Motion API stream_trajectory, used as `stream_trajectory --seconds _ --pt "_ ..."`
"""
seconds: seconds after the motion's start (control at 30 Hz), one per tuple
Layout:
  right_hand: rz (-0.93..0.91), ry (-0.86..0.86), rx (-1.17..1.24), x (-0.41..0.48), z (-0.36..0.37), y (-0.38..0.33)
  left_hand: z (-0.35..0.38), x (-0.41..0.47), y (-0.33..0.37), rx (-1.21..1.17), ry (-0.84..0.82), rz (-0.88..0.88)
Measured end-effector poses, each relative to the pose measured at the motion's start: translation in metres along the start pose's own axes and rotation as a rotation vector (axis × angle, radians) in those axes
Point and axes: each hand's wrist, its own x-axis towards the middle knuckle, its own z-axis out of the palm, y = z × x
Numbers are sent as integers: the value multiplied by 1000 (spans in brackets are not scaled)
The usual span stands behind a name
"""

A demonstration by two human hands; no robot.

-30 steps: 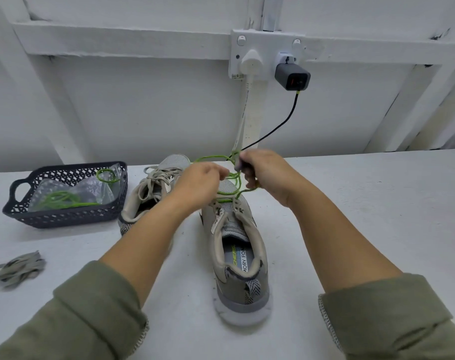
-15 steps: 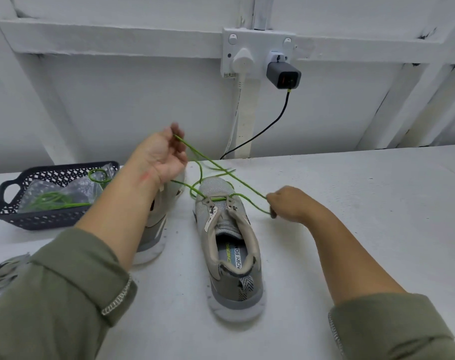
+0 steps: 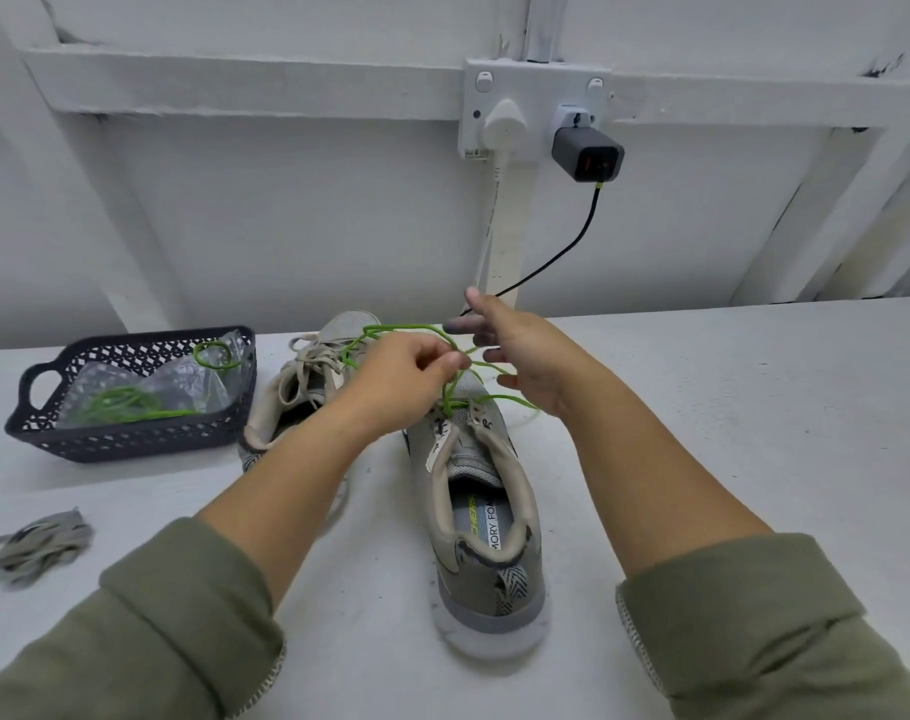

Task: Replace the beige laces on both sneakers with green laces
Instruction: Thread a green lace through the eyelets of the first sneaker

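Two grey-beige sneakers stand on the white table. The near sneaker (image 3: pixel 481 517) has a green lace (image 3: pixel 458 397) threaded through its front eyelets. My left hand (image 3: pixel 411 368) pinches this green lace just above the toe end. My right hand (image 3: pixel 515 350) hovers beside it with fingers spread and straight, the lace running under them. The far sneaker (image 3: pixel 307 381) still carries beige laces (image 3: pixel 312 356) and is partly hidden by my left forearm.
A dark plastic basket (image 3: pixel 131 439) at the left holds a clear bag with another green lace (image 3: pixel 120 402). A bundle of beige laces (image 3: pixel 32 548) lies at the table's left edge. A socket (image 3: pixel 536 116) with a black charger (image 3: pixel 588 153) and cable is on the wall.
My left hand came down from its raised pull and now pinches the lace over the toe. My right hand let go, rose and opened its fingers.
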Motion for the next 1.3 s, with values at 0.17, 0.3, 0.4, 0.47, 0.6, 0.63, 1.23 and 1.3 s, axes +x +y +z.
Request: stream_trajectory --seconds 0.17,0.3,0.4,0.47,0.6,0.63,1.23,1.3 --pt "225 65 115 17 0 3 1 -7 3 222 -121 56" --pt "426 8 135 23 -3 17 2 -13 -6 440 -148 154" --pt "378 -51 309 25 -1 25 3 -19 -8 620 -186 171" --pt "287 18 499 29 -1 28 3 -23 -6 638 -172 153" --pt "170 146 1057 37 -20 19 -5 -28 -9 737 -157 8" --pt "128 165 1124 39 -28 15 -6 -30 -11 798 -162 -17" --pt "-562 143 -1052 7 -21 38 7 -49 0 -245 -6 -466" --pt "-493 74 -1034 7 -13 43 7 -50 -5 -299 12 -473"
